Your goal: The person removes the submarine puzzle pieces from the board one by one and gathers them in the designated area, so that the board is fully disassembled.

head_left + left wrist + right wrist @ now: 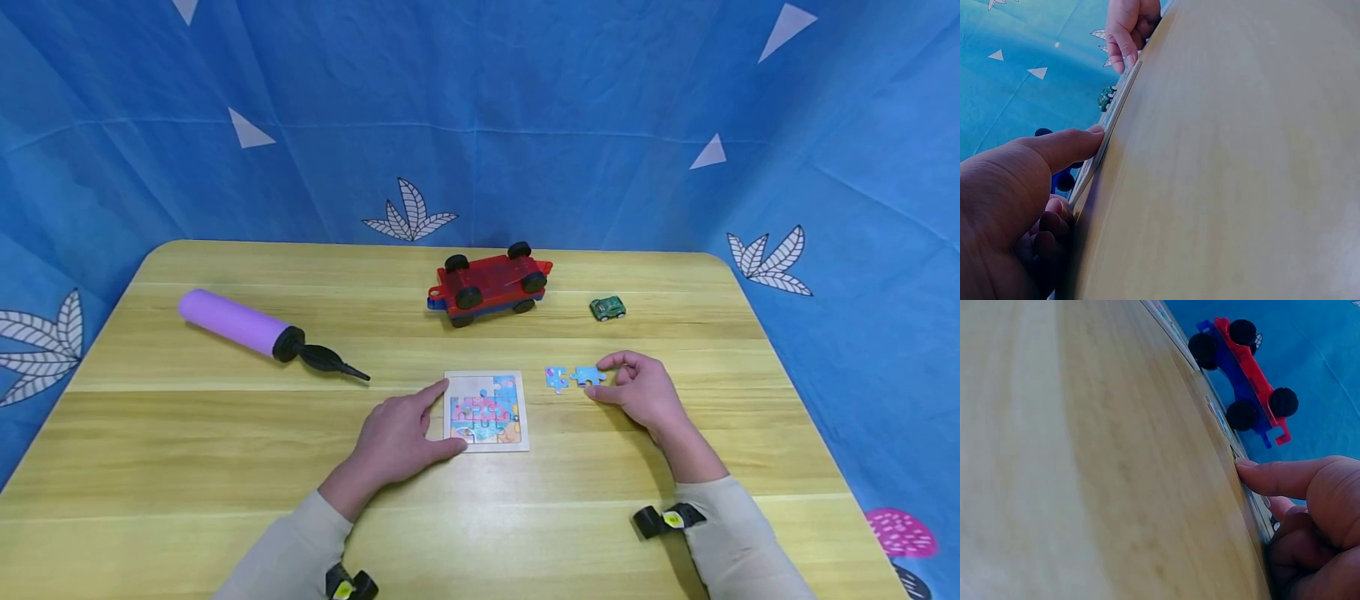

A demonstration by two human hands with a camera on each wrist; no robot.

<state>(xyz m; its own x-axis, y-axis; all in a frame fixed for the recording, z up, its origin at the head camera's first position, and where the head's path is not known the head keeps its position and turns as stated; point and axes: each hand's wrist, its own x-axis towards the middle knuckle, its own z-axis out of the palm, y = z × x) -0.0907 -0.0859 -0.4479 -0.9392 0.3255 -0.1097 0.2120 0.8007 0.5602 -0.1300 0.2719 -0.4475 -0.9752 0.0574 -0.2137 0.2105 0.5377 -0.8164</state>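
A square jigsaw puzzle board (pixel 486 447) with a pale frame lies on the table, partly filled with pink and blue pieces; its upper left part shows bare backing. My left hand (pixel 397 437) holds the board by its left side, thumb on the lower edge and index finger at the upper left corner. To the right of the board, my right hand (pixel 643 392) pinches a blue puzzle piece (pixel 587 376) between thumb and index finger, with the piece flat on the table. Just left of it lies another puzzle piece (pixel 556 377). In the right wrist view the pinched piece is mostly hidden.
Behind the board are stacked red and blue toy wagons (pixel 491 283), the red one wheels up. A small green toy car (pixel 607 308) stands to their right. At the left lies a purple hand pump (pixel 240 323) with a black nozzle. A blue cloth hangs behind the table.
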